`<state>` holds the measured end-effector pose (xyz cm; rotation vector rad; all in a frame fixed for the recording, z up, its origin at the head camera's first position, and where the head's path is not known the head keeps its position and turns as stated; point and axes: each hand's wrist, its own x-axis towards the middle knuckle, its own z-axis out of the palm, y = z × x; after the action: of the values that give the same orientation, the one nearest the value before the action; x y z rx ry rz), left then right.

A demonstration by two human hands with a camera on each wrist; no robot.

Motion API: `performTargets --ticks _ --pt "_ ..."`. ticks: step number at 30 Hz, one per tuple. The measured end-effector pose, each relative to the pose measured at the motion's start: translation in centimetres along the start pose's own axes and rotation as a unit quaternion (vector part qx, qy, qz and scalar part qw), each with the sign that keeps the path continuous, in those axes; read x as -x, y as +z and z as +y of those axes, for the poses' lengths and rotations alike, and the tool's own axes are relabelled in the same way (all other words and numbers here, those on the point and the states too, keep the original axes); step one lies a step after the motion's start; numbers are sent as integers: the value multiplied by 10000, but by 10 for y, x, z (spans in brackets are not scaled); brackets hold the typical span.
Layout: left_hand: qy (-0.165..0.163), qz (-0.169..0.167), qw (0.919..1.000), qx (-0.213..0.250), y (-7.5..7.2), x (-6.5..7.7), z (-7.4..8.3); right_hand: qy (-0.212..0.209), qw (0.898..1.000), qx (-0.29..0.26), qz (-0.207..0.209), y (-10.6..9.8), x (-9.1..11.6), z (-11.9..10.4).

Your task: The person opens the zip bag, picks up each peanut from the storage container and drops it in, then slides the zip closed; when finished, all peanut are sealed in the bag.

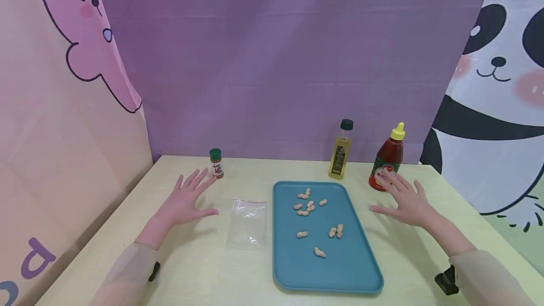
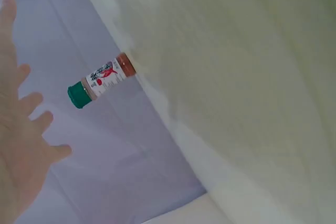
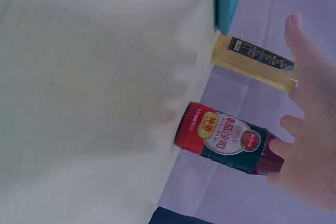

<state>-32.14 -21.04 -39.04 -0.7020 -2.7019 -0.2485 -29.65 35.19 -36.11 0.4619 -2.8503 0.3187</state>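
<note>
Saw at far left a pink cartoon figure (image 1: 87, 27), cut off by the top edge. Spread the left hand (image 1: 185, 204) wide, with fingers fanned and holding nothing, above the pale table (image 1: 204, 263); ran the left sleeve (image 1: 127, 270) out of the bottom edge. Showed a green-capped jar (image 1: 217, 167) upright just beyond those fingertips, apart from them in the left wrist view, with label print too blurred to read. Showed next a clear bag (image 1: 248, 225) flat on the table, hard to make out along the lower edge. Bore scattered peanuts (image 1: 319, 252) on a blue tray (image 1: 331, 275), reduced to a cut-off corner in the right wrist view. Showed an oil bottle (image 1: 339, 157) upright beyond the tray, and farther right a red sauce bottle (image 1: 391, 151), upright, with label partly covered by the right hand (image 1: 407, 204); could not tell whether touched. Spread that hand wide too, holding nothing, hiding the sauce bottle's yellow cap in the right wrist view. Cropped a panda print (image 1: 497, 169) at the right edge.
</note>
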Motion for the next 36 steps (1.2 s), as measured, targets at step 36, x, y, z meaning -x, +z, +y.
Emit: performTargets --ticks 36 --pt "-785 -745 9621 2504 24 -55 26 -1301 9491 -2826 -490 65 -103 -179"
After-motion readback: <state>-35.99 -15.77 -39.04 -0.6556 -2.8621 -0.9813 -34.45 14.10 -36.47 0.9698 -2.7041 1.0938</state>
